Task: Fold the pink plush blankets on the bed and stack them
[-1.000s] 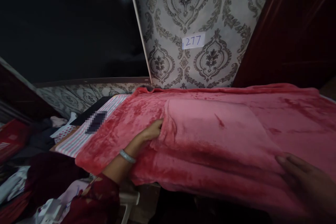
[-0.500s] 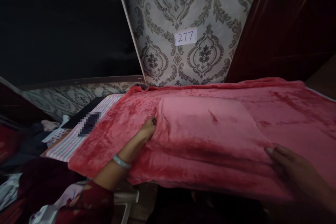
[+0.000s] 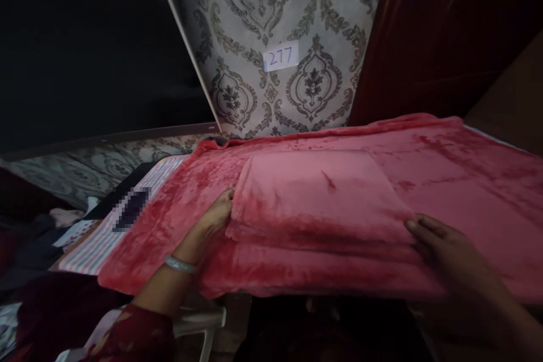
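Observation:
A folded pink plush blanket (image 3: pixel 314 192) lies as a flat, layered rectangle on a larger pink-red plush cover (image 3: pixel 458 198). My left hand (image 3: pixel 220 212) is closed at its left edge, with the fingertips partly hidden against the fabric. At the front right corner, my right hand (image 3: pixel 441 240) grips the blanket, thumb on top and the other fingers curled mostly out of sight below. A pale bangle (image 3: pixel 181 264) circles my left wrist. One small darker red mark shows on the blanket's upper face.
Left of the cover, a striped cloth (image 3: pixel 95 246) carries a dark blurred-out item (image 3: pixel 132 209). A large dark screen (image 3: pixel 93 51) stands behind at left. Clothes (image 3: pixel 63 218) are heaped at far left. A white stool (image 3: pixel 201 322) stands below the front edge. A dark red panel (image 3: pixel 432 39) is at back right.
The blanket's left edge, bunched and pinched in my left hand before, now lies straighter and flatter. My right hand keeps its hold at the corner. The whole view has shifted somewhat.

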`<state>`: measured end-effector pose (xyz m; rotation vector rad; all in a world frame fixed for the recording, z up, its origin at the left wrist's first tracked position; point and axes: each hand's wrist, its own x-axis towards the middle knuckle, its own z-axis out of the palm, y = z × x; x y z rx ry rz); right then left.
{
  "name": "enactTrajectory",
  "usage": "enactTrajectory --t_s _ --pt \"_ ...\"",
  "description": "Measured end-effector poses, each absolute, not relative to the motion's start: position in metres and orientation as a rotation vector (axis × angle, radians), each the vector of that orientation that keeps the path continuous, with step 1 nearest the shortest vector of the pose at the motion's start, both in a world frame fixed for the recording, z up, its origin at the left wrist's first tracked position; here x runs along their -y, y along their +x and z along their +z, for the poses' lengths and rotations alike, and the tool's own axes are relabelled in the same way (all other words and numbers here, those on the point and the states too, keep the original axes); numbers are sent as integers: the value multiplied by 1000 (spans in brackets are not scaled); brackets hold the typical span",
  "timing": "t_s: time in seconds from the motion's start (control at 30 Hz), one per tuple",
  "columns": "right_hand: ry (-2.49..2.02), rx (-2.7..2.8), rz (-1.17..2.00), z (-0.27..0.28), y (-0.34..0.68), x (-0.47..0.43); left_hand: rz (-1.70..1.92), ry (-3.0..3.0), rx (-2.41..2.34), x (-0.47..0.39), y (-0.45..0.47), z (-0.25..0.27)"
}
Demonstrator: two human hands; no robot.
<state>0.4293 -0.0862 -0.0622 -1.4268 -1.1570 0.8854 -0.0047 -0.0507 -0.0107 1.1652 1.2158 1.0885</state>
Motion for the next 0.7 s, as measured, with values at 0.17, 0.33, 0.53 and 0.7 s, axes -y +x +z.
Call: enactTrajectory --t_s 0.17,0.33,0.53,0.7 --pt "-1429 1091 944 -59 424 90 882 1235 -1290 53 -8 -4" --pt "-1385 1109 682 -66 428 97 673 1338 -1362 45 -13 9" --pt "-1466 1227 585 -72 433 111 708 1244 -1386 45 -28 2" --pt "-1492 1191 599 -73 429 103 1018 998 -1424 48 -22 -5"
